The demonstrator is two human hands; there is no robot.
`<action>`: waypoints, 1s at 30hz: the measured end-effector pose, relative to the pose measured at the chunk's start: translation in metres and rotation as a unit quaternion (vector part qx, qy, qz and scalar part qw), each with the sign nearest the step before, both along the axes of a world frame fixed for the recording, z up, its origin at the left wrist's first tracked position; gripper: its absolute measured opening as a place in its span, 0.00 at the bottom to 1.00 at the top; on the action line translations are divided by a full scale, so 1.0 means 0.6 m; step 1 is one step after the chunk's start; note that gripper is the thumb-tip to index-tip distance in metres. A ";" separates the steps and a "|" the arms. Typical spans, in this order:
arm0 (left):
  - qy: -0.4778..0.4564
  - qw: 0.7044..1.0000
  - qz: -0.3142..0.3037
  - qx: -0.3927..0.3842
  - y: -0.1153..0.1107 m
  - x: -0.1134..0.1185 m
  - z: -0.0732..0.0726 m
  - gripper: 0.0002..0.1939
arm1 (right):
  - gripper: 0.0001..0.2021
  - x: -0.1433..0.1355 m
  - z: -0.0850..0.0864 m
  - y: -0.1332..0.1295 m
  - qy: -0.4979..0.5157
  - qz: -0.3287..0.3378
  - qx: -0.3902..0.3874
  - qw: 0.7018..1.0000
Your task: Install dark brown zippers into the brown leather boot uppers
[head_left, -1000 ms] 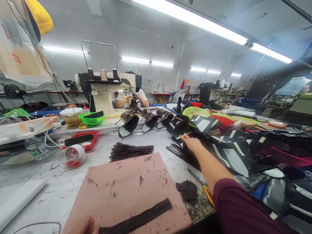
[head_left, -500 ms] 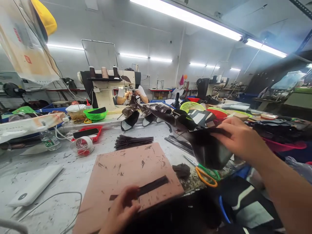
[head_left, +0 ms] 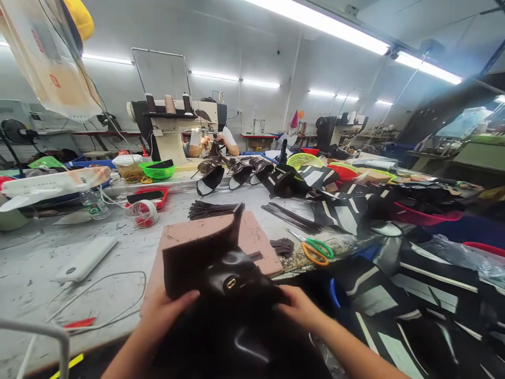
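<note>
Both hands grip a dark brown leather shoe upper (head_left: 197, 260) at the near edge of the table. A small gold-coloured buckle (head_left: 231, 283) shows on its glossy middle. My left hand (head_left: 168, 313) pinches the left side, thumb on top. At the opposite side my right hand (head_left: 300, 305) is closed on the leather, its fingertips partly hidden. Behind the piece lies a pink board (head_left: 258, 231), largely covered by it. One end of a dark strip (head_left: 255, 256) peeks out on the board.
Scissors (head_left: 315, 250) with green and orange handles lie right of the board, near small dark scraps (head_left: 282, 246). Bundles of dark strips (head_left: 215, 209) lie behind. Left are a white power bank (head_left: 89, 258) and cable. Black-and-white leather pieces (head_left: 430, 287) fill the right. A person sews beyond.
My right hand has brought the leather upper from the right down in front of me. My left hand has left the strip on the board and taken the upper's left side.
</note>
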State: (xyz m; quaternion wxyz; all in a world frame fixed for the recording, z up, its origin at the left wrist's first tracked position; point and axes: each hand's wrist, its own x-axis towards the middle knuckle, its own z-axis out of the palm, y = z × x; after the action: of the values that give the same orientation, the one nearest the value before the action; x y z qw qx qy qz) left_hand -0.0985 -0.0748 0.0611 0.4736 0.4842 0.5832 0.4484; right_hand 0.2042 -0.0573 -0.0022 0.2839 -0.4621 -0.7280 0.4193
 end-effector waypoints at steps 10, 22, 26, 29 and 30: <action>0.191 0.965 -0.164 0.075 -0.021 0.002 -0.035 0.20 | 0.25 -0.087 -0.059 0.007 -0.252 0.020 -0.020 0.967; -0.067 0.950 -0.301 -0.050 -0.064 0.015 -0.065 0.22 | 0.16 -0.054 0.064 -0.017 0.108 0.192 -0.064 0.973; -0.109 0.949 -0.247 -0.162 -0.087 0.002 -0.120 0.32 | 0.23 -0.066 0.032 -0.041 0.199 0.159 -0.269 0.929; -0.100 0.954 -0.224 -0.172 -0.101 -0.003 -0.148 0.33 | 0.25 -0.070 0.006 -0.049 0.253 0.102 -0.344 0.898; -0.102 0.955 -0.217 -0.174 -0.103 -0.004 -0.152 0.32 | 0.25 -0.072 -0.001 -0.047 0.265 0.070 -0.349 0.896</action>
State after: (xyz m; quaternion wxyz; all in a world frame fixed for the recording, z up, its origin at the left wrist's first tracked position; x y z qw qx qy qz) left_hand -0.1006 -0.1365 -0.0302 0.6933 0.4609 0.4819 0.2732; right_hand 0.1613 -0.0854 -0.0031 0.2564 -0.3512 -0.4632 0.7722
